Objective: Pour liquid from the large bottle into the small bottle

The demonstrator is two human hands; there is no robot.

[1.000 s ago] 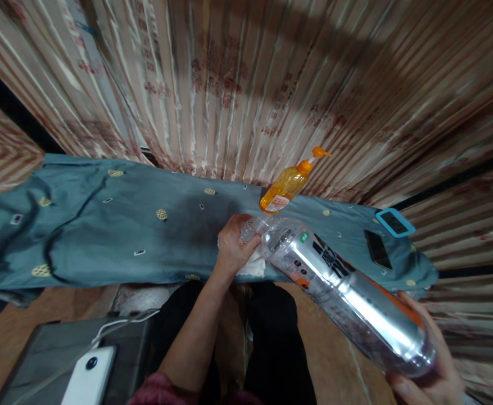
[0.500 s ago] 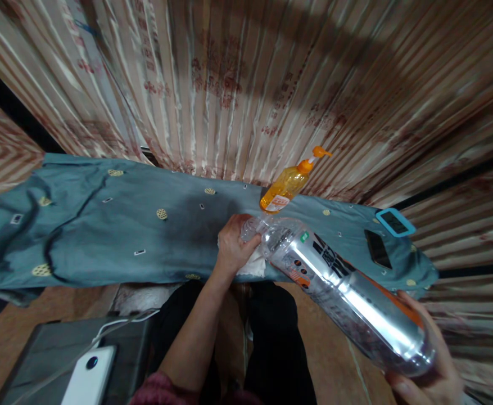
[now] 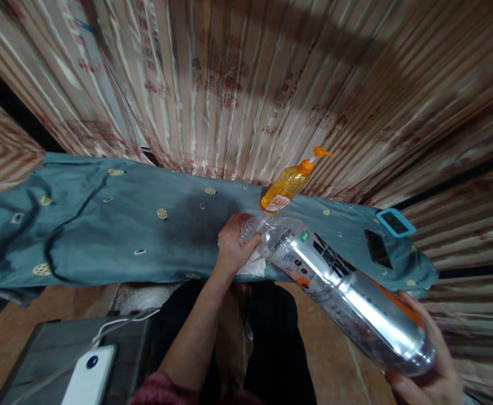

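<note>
My right hand [image 3: 432,371] grips the base of a large clear plastic bottle [image 3: 347,298] with a black and orange label, tilted so its neck points down to the left. My left hand [image 3: 234,243] is closed around a white cloth [image 3: 252,264] on the blue-grey patterned table cover [image 3: 103,225], right at the bottle's mouth. An orange pump bottle [image 3: 287,185] stands just behind the mouth, near the curtain.
A striped curtain [image 3: 246,84] hangs close behind the table. A black phone [image 3: 376,248] and a blue-framed device [image 3: 395,222] lie at the table's right end. A grey case [image 3: 73,354] with a white power bank [image 3: 89,377] and cable sits at lower left.
</note>
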